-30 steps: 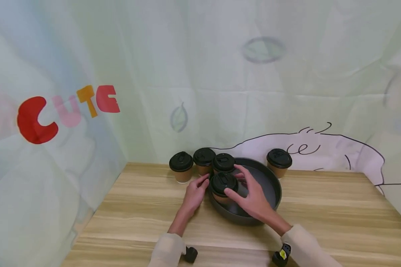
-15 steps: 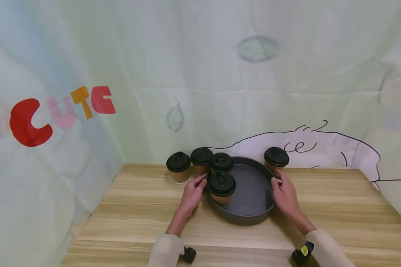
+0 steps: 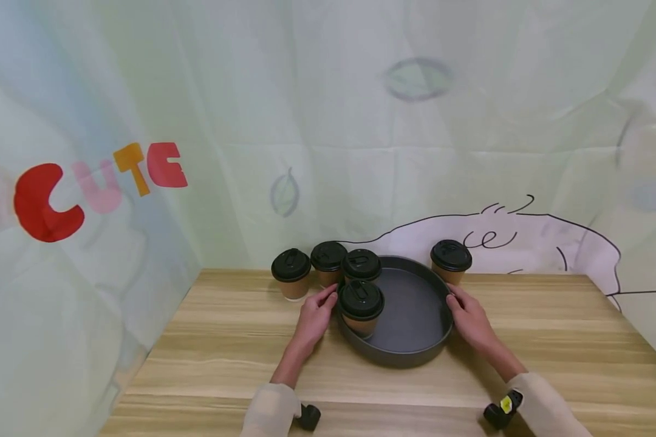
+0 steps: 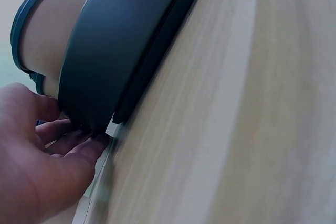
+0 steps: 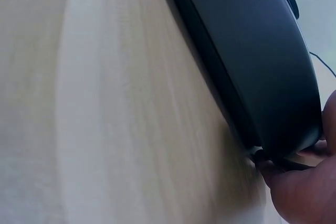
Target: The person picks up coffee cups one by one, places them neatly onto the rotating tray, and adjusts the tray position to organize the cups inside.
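Observation:
A round dark grey tray (image 3: 410, 309) sits on the table, held at both sides. My left hand (image 3: 313, 318) grips its left edge; in the left wrist view the fingers (image 4: 86, 148) curl at the tray's lower edge and the thumb lies by the wall. On the right edge, my right hand (image 3: 472, 318) holds it likewise, its fingers partly hidden behind the tray in the right wrist view. A brown paper coffee cup (image 3: 361, 309) with a black lid stands upright inside at the left. Behind it is another lidded cup (image 3: 362, 264), its base hidden.
Two more lidded cups, one at the far left (image 3: 291, 274) and one beside it (image 3: 328, 261), stand left of the tray. Another cup (image 3: 451, 261) is behind its right rim. The wooden table (image 3: 213, 352) ends at a printed curtain (image 3: 339, 121).
My right hand has let go of the front cup in the tray and moved right to the tray's right edge, where it now grips. The left hand stays at the left edge.

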{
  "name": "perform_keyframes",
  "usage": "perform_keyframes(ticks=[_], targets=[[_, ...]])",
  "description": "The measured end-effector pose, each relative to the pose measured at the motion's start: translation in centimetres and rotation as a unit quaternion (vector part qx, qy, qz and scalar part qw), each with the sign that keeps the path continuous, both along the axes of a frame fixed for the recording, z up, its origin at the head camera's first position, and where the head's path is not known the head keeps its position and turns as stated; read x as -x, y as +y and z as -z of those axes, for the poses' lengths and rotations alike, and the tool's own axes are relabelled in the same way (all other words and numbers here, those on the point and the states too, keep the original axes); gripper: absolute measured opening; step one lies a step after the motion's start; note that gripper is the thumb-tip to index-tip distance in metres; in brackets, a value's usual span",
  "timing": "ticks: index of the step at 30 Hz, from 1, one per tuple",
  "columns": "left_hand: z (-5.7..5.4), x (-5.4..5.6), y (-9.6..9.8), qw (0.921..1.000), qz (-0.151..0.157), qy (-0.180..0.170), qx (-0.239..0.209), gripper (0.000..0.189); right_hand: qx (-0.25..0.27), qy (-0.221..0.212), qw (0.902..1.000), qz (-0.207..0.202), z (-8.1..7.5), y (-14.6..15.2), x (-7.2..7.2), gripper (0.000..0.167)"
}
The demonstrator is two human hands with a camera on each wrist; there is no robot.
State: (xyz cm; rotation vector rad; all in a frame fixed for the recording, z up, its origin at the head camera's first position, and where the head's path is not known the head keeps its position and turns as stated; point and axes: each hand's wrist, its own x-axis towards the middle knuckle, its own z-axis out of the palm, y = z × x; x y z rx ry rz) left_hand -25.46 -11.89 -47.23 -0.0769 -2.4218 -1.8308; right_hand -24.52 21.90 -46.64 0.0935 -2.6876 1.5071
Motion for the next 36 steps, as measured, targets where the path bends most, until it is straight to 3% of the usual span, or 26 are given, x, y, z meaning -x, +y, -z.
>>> perform_keyframes(ticks=[9,14,18,26,36], targets=[[-0.1,0.1,0.3,1.0000,-0.009,0.003,0.002,0.036,-0.004,0.028,0.9994,0.018,0.0,-0.3,-2.1,0.047],[0.0,0.2,0.3,0.9999,-0.011,-0.002,0.000,0.037,0.027,-0.005,0.9995,0.018,-0.1,-0.3,-3.3,0.048],[0.2,0.2,0.3,0.9999,-0.013,0.001,0.010,0.038,0.047,-0.029,0.9984,0.016,-0.4,0.0,-2.8,0.051],[0.3,0.2,-0.1,0.9999,-0.008,0.005,0.012,0.039,0.016,-0.038,0.9990,-0.014,-0.9,0.3,-0.1,0.053],[0.1,0.2,0.0,1.0000,-0.001,-0.001,0.008,0.040,0.039,-0.023,0.9989,-0.015,-0.6,0.3,-1.0,0.049]])
